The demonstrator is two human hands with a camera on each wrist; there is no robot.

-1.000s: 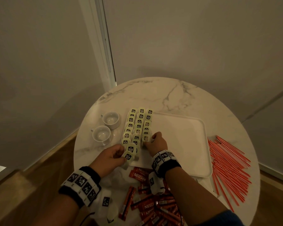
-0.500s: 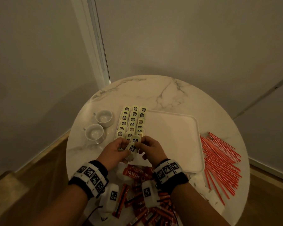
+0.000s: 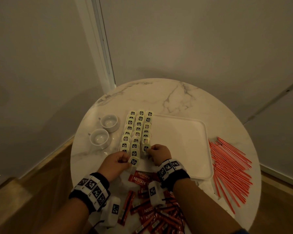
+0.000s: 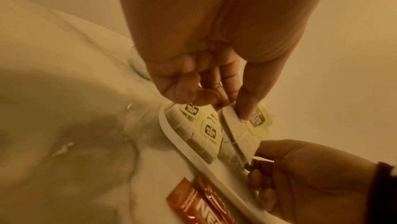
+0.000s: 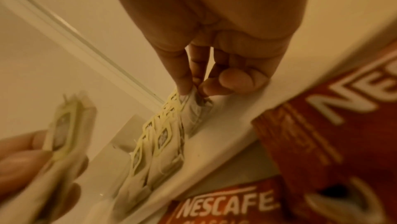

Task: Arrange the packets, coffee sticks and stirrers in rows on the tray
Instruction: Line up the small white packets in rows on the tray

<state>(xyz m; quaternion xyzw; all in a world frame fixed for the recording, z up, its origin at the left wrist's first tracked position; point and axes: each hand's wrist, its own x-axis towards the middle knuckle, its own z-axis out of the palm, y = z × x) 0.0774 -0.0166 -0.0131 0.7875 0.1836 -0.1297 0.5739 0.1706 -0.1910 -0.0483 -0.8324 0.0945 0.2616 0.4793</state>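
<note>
Pinching a tea bag [image 3: 134, 161] between thumb and fingers, the left hand [image 3: 114, 163] holds it just above the near left corner of the white tray [image 3: 181, 142]. The right hand [image 3: 159, 153] pinches the nearest tea bag of the right-hand row [image 3: 145, 148], which lies on the tray. Three rows of tea bags [image 3: 138, 129] fill the tray's left part. Red Nescafé coffee sticks [image 3: 147, 211] lie heaped on the marble table [image 3: 159, 95] near the wrists, red stirrers [image 3: 230, 168] right of the tray, two white cups [image 3: 103, 130] to its left.

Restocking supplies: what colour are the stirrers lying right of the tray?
Red-orange, the stirrers show best in the head view.
</note>
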